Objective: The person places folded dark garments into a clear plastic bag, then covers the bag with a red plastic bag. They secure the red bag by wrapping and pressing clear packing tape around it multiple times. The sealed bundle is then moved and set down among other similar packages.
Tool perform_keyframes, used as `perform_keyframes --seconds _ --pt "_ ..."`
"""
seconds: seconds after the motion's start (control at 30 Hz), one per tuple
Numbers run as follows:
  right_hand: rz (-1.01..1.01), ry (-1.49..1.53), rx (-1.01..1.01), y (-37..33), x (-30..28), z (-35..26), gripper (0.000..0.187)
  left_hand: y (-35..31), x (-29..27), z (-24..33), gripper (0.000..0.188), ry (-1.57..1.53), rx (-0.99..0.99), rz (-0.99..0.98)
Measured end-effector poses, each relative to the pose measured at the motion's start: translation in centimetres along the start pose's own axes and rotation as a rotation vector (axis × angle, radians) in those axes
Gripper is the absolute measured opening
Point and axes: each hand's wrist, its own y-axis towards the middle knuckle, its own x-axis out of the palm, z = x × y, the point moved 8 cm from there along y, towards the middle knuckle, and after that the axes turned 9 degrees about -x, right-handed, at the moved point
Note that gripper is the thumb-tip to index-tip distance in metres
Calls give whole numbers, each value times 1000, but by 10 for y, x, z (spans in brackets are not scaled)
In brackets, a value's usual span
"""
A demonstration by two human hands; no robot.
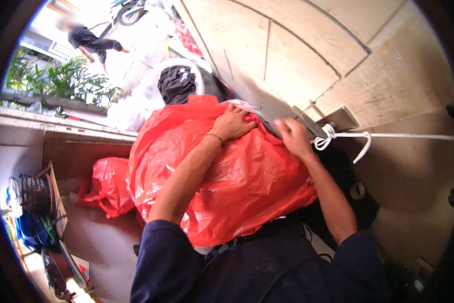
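Note:
A large, bulging red plastic bag (237,187) sits against my front. Pressed onto its far upper side is my left hand (232,123), with the fingers spread over the plastic and a thin dark band at the wrist. My right hand (293,136) is at the bag's far right edge, its fingers curled and slightly blurred. Whether anything is pinched in it cannot be made out. Beside the left hand, some whitish plastic and dark material (262,118) show at the bag's far edge.
A white cord (403,135) is knotted at a metal bracket by the tiled wall (307,45). Beyond the bag stands a pale-rimmed sack of dark cloth (179,83). A smaller red bag (113,187) lies left, near cluttered shelving (60,217). Outside are plants and a person (93,43).

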Motion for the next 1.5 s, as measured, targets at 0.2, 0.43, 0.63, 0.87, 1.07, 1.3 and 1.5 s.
perform_keyframes --seconds 0.2,0.43,0.63,0.87,1.07,1.3,1.5 --pt "3 538 652 -160 -59 3 34 -39 -95 70 60 81 72 149" --pt "-43 1116 398 -149 -38 -82 30 -137 -53 168 75 139 469 -45" --pt "162 275 619 -176 -56 -31 33 -122 -25 141 76 215 249 -15" --pt "375 563 557 -197 -12 -12 41 -139 -37 167 63 44 406 -134" --pt "314 217 223 -184 -39 -26 38 -152 -29 176 74 77 662 -199" --pt "133 693 440 -181 -36 -63 31 -154 -7 168 72 188 623 -69" --pt "98 1622 623 -191 -3 -107 51 -144 8 166 70 214 520 -80"
